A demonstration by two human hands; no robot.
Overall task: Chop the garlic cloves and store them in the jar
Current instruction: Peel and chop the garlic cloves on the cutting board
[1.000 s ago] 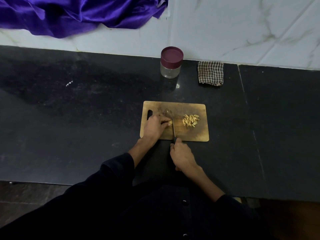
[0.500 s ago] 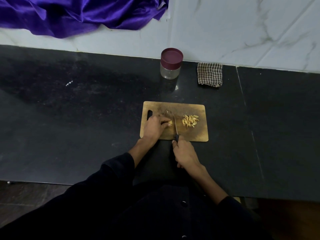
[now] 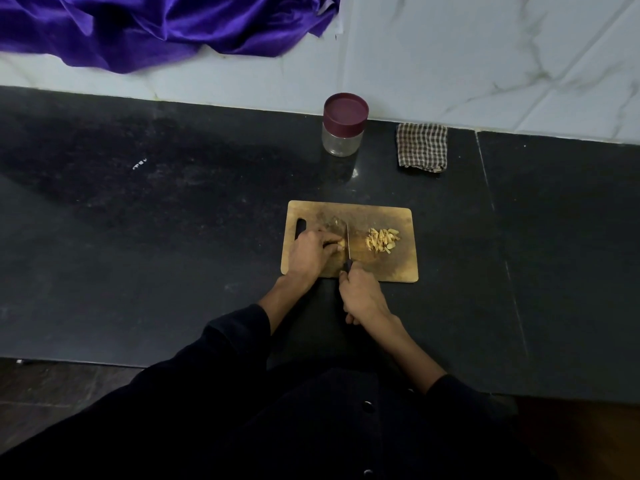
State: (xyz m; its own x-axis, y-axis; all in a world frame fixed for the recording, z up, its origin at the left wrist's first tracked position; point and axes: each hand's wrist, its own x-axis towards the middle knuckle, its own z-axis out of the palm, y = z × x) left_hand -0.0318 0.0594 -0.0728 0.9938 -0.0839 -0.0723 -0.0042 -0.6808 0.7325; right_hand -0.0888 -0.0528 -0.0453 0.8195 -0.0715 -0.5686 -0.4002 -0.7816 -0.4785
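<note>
On the dark tabletop (image 3: 173, 237) lies a wooden cutting board (image 3: 398, 268). The left hand (image 3: 310, 254) pins a garlic clove (image 3: 341, 243) on the board's left half, while the right hand (image 3: 363, 296) grips a knife (image 3: 347, 244) by its handle, the blade just beside the clove. A pile of chopped garlic (image 3: 382, 240) sits to the right. Near the wall stand a lidded jar (image 3: 344, 124) and a folded checked cloth (image 3: 421, 147).

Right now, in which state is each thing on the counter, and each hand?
jar: upright, lid on, looks empty.
checked cloth: folded, lying flat.
cutting board: flat on the counter.
chopped garlic: piled on the board.
garlic clove: pinned under fingertips.
knife: blade beside the clove.
left hand: holding the clove.
right hand: gripping the knife handle.
</note>
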